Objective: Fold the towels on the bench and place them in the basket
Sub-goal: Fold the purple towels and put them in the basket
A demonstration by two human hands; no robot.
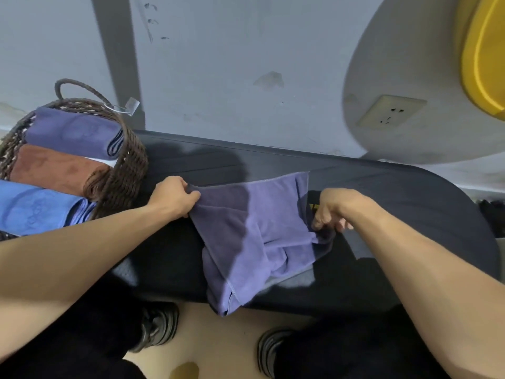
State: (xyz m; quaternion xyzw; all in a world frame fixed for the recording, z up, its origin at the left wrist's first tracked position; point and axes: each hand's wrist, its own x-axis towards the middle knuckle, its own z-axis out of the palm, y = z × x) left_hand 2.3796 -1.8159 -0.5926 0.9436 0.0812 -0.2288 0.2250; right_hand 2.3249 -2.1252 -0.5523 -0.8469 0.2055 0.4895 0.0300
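Ok, status —
towel: purple towel [257,228] on bench [382,187], right of basket [128,170], near end hanging off front edge.
L hand: left hand [175,196] pinching corner nearest basket.
R hand: right hand [332,212] curled on far-side edge, away from basket.
axis: held edge runs L–R along bench, towel between hands.
basket: 3 folded towels already in.
next (guess): bring corners together for fold; L hand nearer basket.

Our left hand [175,196] pinching the purple towel [257,231] at its left corner, our right hand [332,212] gripping its right edge, towel lying rumpled on the dark tabletop [396,192], basket [128,170] with three folded towels at left
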